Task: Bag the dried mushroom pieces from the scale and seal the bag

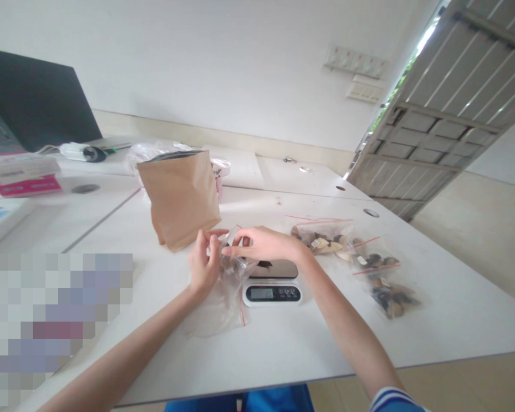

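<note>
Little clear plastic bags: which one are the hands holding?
The clear plastic zip bag pinched at its top by the left hand and right hand, in front of the small digital scale. The three filled bags lie untouched to the right.

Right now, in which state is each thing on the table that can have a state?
Clear zip bag: held up by both hands, a few dark pieces inside.
Left hand: pinching the bag's top.
Right hand: pinching the bag's top.
Scale: switched on, digits unreadable.
Brown paper bag: standing upright, top open.
Filled zip bags: lying flat, red strips.
</note>
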`<state>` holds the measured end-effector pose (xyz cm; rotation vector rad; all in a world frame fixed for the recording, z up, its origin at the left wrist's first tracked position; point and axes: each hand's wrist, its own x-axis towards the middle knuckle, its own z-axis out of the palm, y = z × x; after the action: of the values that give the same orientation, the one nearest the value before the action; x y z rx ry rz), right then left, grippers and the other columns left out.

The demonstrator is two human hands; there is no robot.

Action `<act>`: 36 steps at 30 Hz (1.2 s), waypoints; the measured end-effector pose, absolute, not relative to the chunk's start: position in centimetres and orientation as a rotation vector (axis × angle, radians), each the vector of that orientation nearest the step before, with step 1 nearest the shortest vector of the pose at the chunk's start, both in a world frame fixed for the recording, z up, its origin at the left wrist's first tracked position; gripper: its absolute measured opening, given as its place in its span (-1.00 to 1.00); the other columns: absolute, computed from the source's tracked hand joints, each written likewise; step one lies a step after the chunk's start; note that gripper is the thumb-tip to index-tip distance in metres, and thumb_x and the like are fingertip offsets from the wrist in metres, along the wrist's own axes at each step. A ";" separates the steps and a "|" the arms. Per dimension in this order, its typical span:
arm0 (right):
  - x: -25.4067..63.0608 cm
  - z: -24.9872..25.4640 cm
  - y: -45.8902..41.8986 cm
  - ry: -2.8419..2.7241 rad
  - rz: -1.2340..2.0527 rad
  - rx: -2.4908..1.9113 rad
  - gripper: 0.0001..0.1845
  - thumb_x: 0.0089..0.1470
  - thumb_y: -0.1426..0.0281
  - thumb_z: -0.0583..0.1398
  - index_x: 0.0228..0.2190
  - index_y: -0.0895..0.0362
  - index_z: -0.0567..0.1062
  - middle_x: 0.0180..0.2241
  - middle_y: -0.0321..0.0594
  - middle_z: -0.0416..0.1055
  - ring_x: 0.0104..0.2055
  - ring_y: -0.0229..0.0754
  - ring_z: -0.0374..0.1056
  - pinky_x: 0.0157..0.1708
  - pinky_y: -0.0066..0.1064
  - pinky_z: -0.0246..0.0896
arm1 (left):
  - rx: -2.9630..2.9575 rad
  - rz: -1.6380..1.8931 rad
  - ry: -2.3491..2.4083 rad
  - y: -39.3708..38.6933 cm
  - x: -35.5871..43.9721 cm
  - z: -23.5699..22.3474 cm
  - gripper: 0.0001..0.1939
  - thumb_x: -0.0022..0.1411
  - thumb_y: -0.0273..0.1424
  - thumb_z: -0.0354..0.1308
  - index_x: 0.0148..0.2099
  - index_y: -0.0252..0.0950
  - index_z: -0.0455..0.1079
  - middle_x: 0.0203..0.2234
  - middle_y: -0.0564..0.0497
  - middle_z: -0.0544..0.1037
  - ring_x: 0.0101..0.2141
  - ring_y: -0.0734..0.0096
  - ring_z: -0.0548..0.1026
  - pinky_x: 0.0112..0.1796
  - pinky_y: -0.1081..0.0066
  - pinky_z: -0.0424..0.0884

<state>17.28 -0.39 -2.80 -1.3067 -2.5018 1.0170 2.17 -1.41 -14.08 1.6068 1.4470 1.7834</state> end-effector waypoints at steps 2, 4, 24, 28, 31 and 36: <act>17.5 -2.2 -0.8 -2.531 0.986 -1.312 -0.50 0.06 -0.06 0.13 -0.32 0.14 0.48 -0.44 -0.28 0.40 -0.51 -0.30 0.27 -0.51 -0.47 0.11 | 1.634 1.846 1.394 -1.5 2.2 -14.1 -0.67 0.32 -0.15 -0.12 -0.28 -0.24 0.34 -0.32 0.00 0.61 -0.39 0.40 0.52 -0.33 0.41 0.35; 17.6 -1.6 -1.2 -2.488 0.980 -1.319 -0.48 0.12 -0.06 0.07 -0.28 0.14 0.48 -0.45 -0.28 0.38 -0.51 -0.30 0.26 -0.51 -0.48 0.11 | 1.655 1.876 1.355 -1.6 2.2 -14.4 -0.68 0.33 -0.15 -0.12 -0.26 -0.24 0.34 -0.29 -0.01 0.61 -0.36 0.40 0.53 -0.30 0.40 0.37; 21.3 -2.2 0.5 -2.579 0.384 -1.721 -0.61 0.02 0.20 0.23 -0.12 0.12 0.45 -0.05 0.01 0.39 -0.17 0.01 0.43 -0.25 -0.22 0.32 | 1.473 1.998 1.499 -0.9 2.0 -13.3 -0.72 0.33 -0.22 -0.15 -0.30 -0.23 0.29 -0.30 -0.01 0.59 -0.34 0.36 0.51 -0.32 0.38 0.34; 20.0 -3.6 0.6 -2.751 0.401 -1.932 -0.35 -0.22 0.12 0.38 -0.08 0.13 0.44 -0.02 0.07 0.36 -0.20 0.09 0.44 -0.39 -0.23 0.33 | 1.469 1.991 1.496 -1.0 2.0 -13.4 -0.70 0.33 -0.24 -0.17 -0.28 -0.25 0.32 -0.29 -0.01 0.58 -0.35 0.38 0.50 -0.30 0.40 0.34; 18.9 -4.0 0.6 -2.803 0.349 -1.996 -0.34 -0.24 0.23 0.42 -0.06 0.15 0.42 -0.03 0.08 0.37 -0.15 0.10 0.44 -0.37 -0.25 0.33 | 1.467 1.992 1.510 -1.1 2.1 -13.4 -0.70 0.33 -0.24 -0.17 -0.27 -0.25 0.32 -0.30 0.00 0.57 -0.38 0.40 0.48 -0.30 0.40 0.33; 18.6 -3.8 1.0 -2.854 0.385 -1.971 -0.66 -0.08 0.46 0.33 -0.19 0.16 0.48 -0.08 0.00 0.43 -0.27 -0.08 0.47 -0.45 -0.40 0.26 | 1.476 2.000 1.496 -1.0 2.1 -13.5 -0.70 0.33 -0.24 -0.17 -0.28 -0.25 0.31 -0.30 0.01 0.57 -0.40 0.41 0.46 -0.32 0.40 0.31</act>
<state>18.62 1.05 -3.85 -1.9715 -2.8544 0.3854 2.10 -1.02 -13.47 1.4765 1.4960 2.0001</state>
